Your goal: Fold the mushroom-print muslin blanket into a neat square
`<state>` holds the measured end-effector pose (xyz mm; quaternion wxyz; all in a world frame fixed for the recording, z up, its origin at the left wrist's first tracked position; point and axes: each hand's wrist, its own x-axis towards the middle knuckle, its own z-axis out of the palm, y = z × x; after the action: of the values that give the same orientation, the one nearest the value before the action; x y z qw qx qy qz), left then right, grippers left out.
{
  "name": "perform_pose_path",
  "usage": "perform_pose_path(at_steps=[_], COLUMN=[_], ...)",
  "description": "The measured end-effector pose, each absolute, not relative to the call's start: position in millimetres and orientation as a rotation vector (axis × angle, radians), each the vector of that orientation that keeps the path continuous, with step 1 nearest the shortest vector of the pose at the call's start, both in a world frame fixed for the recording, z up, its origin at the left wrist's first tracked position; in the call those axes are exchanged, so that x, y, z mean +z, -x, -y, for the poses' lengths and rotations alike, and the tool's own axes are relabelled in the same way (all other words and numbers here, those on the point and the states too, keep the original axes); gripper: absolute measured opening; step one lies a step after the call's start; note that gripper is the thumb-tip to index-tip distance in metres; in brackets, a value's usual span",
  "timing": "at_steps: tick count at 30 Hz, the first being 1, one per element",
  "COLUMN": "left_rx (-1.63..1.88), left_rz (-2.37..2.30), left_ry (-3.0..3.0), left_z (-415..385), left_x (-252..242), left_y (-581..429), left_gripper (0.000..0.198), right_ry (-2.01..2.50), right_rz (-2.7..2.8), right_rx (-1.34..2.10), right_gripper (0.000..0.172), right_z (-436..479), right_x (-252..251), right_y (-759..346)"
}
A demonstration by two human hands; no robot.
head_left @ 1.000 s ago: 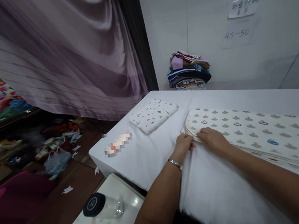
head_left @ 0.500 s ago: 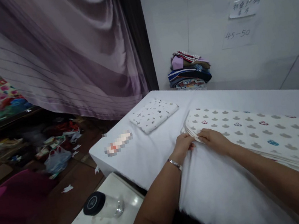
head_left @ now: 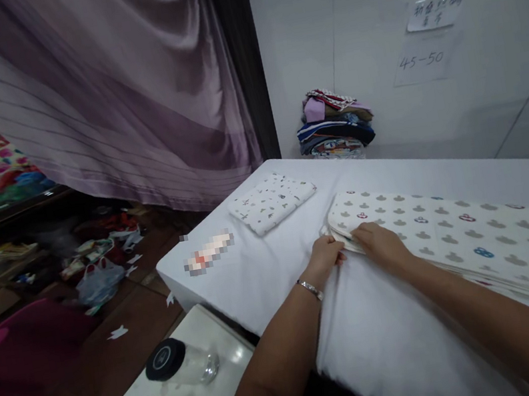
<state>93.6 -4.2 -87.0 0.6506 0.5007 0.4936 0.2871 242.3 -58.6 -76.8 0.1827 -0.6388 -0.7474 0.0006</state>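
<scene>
A stack of cream printed cloth sheets (head_left: 453,234) with grey and coloured motifs lies across the white table (head_left: 267,272). My right hand (head_left: 378,243) rests on the stack's near left corner, fingers curled at the layered edges. My left hand (head_left: 324,259) lies just left of that corner on the white cover, fingers bent and touching the stack's edge. A bracelet sits on my left wrist. Whether either hand pinches a sheet is hidden.
A folded white patterned cloth (head_left: 271,202) lies further back on the table. A pile of folded clothes (head_left: 336,122) sits against the wall. A lying glass jar with a black lid (head_left: 178,364) is on a lower surface at the left. Purple curtain and cluttered floor fill the left.
Almost nothing has moved. My right hand's fingers have shifted slightly along the corner of the stack; my left hand stays in place.
</scene>
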Motion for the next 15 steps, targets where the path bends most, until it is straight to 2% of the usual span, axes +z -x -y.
perform_pose_path(at_steps=[4,11,15], left_rx=[0.656,0.661,0.671], left_rz=[-1.095,-1.040,-1.059], left_ry=[-1.133,-1.120,-1.124], left_z=[4.9,4.4,4.5], left_x=[-87.1,-86.3,-87.0], left_y=[-91.5,-89.8,-90.0], left_gripper=[0.015,0.008,0.010], right_ry=[1.774,1.711,1.688], right_rz=[2.263,2.217,2.150], right_rx=[-0.001,0.214,0.304], right_gripper=[0.029,0.024,0.027], right_z=[61.8,59.0,54.5], right_x=[-77.1,-76.9,-77.3], right_y=[-237.5,-245.0,-247.8])
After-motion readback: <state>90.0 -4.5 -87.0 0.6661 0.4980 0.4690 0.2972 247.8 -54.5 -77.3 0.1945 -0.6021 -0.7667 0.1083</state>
